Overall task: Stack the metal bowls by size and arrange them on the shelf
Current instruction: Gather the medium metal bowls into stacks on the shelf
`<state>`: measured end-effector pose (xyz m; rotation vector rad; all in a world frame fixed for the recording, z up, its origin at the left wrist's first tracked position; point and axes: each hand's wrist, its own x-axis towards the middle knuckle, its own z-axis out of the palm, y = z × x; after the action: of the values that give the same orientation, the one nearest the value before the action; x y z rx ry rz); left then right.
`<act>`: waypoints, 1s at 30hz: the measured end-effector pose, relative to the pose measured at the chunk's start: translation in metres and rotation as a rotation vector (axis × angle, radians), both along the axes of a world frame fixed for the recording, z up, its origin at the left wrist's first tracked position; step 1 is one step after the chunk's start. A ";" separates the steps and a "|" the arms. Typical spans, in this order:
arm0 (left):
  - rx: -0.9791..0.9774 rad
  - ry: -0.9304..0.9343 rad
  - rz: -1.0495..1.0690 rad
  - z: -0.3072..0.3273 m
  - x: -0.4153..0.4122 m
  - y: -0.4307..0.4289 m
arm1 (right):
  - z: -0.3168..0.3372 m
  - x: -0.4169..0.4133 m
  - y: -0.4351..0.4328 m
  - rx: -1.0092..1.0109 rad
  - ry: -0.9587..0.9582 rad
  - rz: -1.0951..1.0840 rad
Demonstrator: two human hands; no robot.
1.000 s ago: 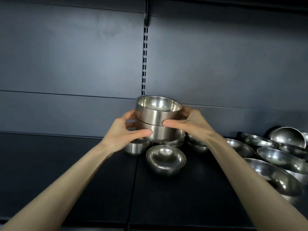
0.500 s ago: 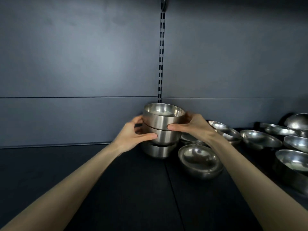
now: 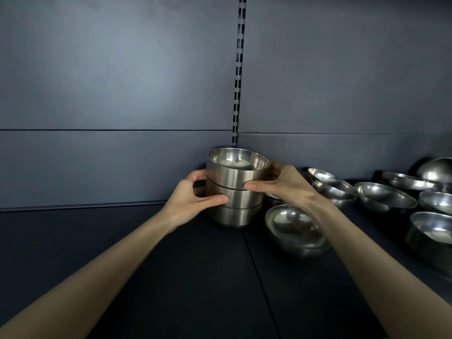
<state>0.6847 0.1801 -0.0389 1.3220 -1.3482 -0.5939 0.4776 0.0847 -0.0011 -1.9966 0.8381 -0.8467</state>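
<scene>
Lowered since 1 s ago: the two held bowls now sit on a third, a three-bowl stack [image 3: 236,194] on the shelf [image 3: 195,277] near the back wall. Left grip [image 3: 193,200] and right grip [image 3: 285,184] clasp its sides. Loose bowls [image 3: 296,230] lie to the right.

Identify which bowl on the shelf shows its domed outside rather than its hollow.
The bowl at the far right, furthest back: only its rounded outer dome faces the camera, while the other loose bowls sit mouth up, showing their hollows.
</scene>
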 end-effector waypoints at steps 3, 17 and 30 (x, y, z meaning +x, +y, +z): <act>-0.010 -0.012 0.020 -0.003 0.001 0.005 | 0.000 0.001 0.003 0.005 0.008 0.009; 0.012 -0.021 0.055 -0.021 -0.001 0.015 | 0.000 -0.007 0.017 0.048 0.026 0.069; 0.154 -0.037 -0.025 -0.023 0.002 0.012 | -0.008 -0.004 0.014 0.137 0.079 0.047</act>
<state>0.6862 0.1921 -0.0614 1.4484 -1.3731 -0.7051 0.4732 0.0986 -0.0090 -1.9316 0.8670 -0.6686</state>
